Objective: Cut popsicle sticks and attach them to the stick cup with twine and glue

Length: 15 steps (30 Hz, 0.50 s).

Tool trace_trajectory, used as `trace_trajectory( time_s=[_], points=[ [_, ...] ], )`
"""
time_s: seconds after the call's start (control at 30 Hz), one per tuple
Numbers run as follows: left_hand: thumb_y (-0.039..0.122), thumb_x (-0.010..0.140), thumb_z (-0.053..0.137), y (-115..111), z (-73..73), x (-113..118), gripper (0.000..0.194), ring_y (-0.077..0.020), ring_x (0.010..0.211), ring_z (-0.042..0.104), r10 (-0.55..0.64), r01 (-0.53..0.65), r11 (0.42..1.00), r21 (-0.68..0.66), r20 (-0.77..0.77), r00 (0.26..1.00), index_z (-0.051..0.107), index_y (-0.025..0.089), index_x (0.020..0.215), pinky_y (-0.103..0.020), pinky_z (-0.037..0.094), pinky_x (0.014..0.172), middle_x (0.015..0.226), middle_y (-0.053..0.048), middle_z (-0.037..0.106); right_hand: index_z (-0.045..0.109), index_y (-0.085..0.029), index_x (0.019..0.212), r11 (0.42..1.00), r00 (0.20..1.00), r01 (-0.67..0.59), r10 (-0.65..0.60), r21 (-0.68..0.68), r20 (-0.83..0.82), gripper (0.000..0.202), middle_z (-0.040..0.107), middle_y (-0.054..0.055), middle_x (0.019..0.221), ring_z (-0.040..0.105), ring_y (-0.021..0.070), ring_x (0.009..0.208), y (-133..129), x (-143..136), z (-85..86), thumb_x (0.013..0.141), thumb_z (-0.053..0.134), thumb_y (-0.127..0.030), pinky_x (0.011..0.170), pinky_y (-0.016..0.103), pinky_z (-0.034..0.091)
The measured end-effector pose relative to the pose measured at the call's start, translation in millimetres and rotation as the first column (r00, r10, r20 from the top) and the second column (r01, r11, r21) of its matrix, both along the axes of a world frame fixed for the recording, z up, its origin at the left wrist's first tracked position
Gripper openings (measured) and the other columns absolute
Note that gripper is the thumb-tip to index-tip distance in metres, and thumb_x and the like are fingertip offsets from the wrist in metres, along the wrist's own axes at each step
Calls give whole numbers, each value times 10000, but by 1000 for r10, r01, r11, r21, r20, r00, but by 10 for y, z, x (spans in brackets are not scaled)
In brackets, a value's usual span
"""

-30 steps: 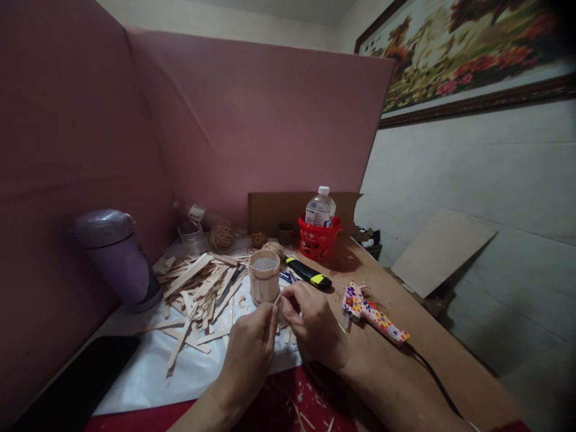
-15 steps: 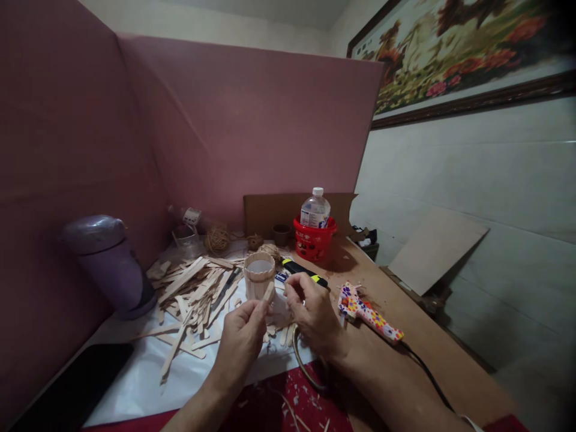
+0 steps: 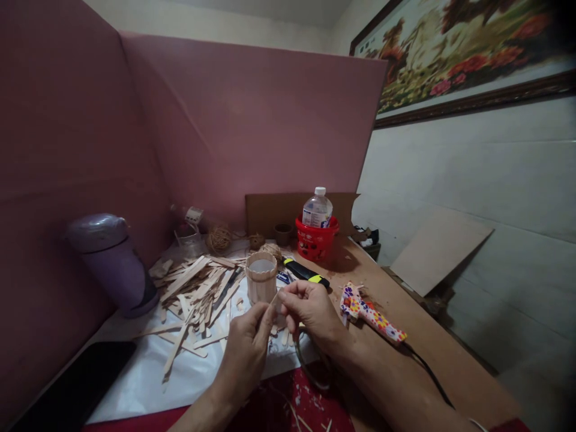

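Observation:
Between my two hands is a short piece of wooden craft stick, mostly covered by the fingers. My left hand pinches its lower end between thumb and forefinger. At the upper end, the thumb and forefinger of my right hand close on it. Just behind the hands a round cup covered with upright craft sticks stands on the white sheet, with a band around its top. A loop-shaped, dull metallic thing shows below my right hand; its kind is unclear.
Loose craft sticks lie heaped to the left, near a purple tumbler and a black phone-like slab. A flowered glue gun lies right. Behind are a yellow-black utility knife, twine and a red bucket holding a bottle.
My right hand has moved left to meet the left hand, and its fingertips now pinch the craft stick piece too. The view has shifted slightly.

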<state>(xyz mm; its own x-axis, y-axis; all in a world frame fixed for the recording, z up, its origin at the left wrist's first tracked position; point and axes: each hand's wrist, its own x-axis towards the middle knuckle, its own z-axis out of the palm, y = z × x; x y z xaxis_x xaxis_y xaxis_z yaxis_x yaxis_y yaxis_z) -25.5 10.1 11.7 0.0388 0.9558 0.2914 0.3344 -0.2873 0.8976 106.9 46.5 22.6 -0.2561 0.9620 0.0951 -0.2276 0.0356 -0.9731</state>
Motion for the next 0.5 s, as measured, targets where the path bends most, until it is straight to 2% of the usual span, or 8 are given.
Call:
trace_trajectory(
  time_s=[0.1, 0.2, 0.37, 0.5],
  points=[
    [404, 862, 480, 11, -24, -8, 322, -127, 529, 433, 5, -3, 1000, 31, -68, 998, 647, 167, 723, -226, 316, 527, 567, 6, 541, 516, -168, 604, 1000, 1000, 18, -18, -23, 4, 219, 521, -69, 400, 425, 59, 256, 3, -10, -6, 695, 638, -325, 251, 154, 371],
    [400, 865, 475, 17, -17, -4, 322, -128, 537, 439, 6, -6, 1000, 12, -52, 999, 646, 166, 723, -223, 319, 523, 572, 4, 548, 528, -168, 630, 997, 998, 65, -65, -30, 15, 145, 533, -75, 418, 425, 58, 246, 0, -21, -15, 671, 614, -278, 232, 147, 352],
    [396, 876, 461, 3, 12, -4, 340, -120, 527, 412, 5, -5, 1000, 16, -50, 999, 631, 164, 693, -221, 308, 519, 545, 16, 506, 547, -154, 632, 1000, 1000, 1, -2, -22, -27, 209, 578, -48, 458, 472, 64, 280, -6, -5, 9, 695, 638, -331, 283, 162, 409],
    [380, 894, 438, 0, -13, -22, 326, -115, 527, 423, -5, 11, 999, 51, -118, 993, 625, 162, 740, -222, 309, 527, 570, 15, 519, 555, -149, 592, 999, 1000, -26, 26, -20, -8, 212, 556, -46, 406, 434, 59, 259, -8, 14, 28, 693, 644, -313, 269, 157, 381]
  ],
)
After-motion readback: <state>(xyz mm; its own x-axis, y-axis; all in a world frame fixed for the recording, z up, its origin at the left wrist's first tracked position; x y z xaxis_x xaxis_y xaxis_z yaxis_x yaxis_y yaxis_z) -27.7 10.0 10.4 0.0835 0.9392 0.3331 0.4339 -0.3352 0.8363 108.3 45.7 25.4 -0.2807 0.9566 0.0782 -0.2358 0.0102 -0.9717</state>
